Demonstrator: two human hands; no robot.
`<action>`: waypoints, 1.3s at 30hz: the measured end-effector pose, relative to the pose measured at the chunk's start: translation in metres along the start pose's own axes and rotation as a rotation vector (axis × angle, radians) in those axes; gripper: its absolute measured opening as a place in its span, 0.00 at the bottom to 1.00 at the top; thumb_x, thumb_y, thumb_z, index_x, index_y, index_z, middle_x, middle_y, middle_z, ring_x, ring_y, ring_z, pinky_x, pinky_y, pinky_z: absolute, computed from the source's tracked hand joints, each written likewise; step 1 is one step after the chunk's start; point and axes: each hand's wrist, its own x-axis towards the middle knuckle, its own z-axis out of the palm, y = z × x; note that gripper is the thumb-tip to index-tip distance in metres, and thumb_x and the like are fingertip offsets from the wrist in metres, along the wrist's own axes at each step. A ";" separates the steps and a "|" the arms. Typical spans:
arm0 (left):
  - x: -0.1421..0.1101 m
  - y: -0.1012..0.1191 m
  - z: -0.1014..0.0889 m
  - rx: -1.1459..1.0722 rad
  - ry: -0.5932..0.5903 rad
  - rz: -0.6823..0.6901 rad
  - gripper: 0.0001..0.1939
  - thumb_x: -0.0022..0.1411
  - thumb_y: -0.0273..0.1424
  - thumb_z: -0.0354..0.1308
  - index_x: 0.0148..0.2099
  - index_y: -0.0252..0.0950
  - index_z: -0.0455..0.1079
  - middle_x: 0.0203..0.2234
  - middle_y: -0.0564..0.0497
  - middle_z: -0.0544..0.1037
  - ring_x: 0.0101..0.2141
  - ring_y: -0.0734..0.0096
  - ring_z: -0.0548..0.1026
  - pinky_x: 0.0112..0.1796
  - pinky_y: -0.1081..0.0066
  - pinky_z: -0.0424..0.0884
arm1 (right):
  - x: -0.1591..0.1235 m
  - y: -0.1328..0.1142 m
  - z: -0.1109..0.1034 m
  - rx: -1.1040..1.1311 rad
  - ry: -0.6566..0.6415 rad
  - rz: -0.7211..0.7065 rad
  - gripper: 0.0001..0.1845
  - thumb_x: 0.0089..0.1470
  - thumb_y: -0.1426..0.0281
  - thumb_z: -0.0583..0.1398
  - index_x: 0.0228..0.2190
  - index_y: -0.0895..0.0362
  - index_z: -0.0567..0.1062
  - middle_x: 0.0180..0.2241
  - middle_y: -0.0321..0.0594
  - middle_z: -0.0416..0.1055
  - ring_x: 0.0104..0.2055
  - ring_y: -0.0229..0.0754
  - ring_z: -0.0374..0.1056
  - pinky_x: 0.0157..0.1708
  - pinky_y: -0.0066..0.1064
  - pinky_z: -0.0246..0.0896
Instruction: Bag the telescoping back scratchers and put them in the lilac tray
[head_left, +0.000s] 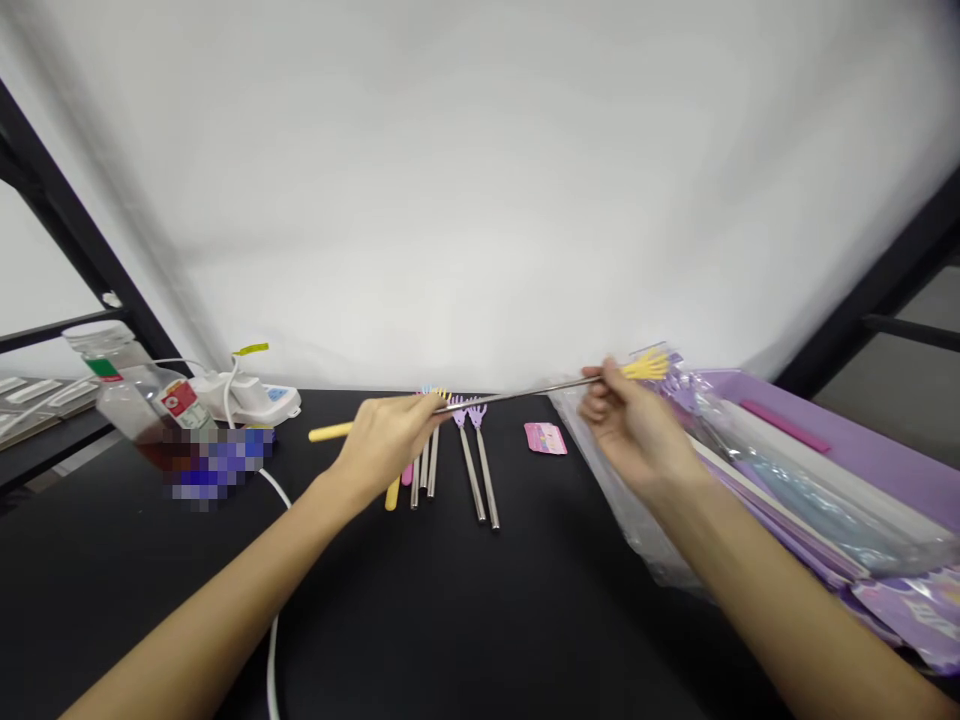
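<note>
Fingers [598, 404] of the right hand [637, 430] grasp the yellow back scratcher [517, 394] at the neck, thumb and fingertips pinching the metal shaft just below the yellow claw [646, 366]. Those of the left hand [386, 437] are curled round the other end, palm turned down, with the yellow handle [330, 433] sticking out past the outer side of the hand. Between the two grips the shaft lies bare and looks straight. Its long axis runs crosswise, from the left hand up slightly to the right, so the claw sits beyond the right fingers and is far nearer to that hand, while the handle belongs to the left.

Held this way, the scratcher is raised above the counter [450, 620]. Below and partly behind the left hand lies a bunch of scratchers [415, 485], their ends toward the wearer; whether that hand touches them I cannot tell. Just right of the bunch, two purple-clawed scratchers [487, 475] lie side by side, roughly square to the raised one. A pink packet [545, 438] rests between these and the right hand. Beyond that hand, a clear plastic bag [626, 515] spreads beside a purple box [862, 440].
</note>
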 end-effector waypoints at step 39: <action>0.009 0.018 0.011 0.117 0.300 0.223 0.07 0.70 0.28 0.54 0.40 0.35 0.73 0.27 0.50 0.78 0.30 0.68 0.74 0.35 0.68 0.65 | -0.010 0.015 0.018 0.040 0.068 -0.153 0.20 0.54 0.56 0.66 0.23 0.59 0.74 0.21 0.34 0.62 0.22 0.31 0.58 0.20 0.22 0.56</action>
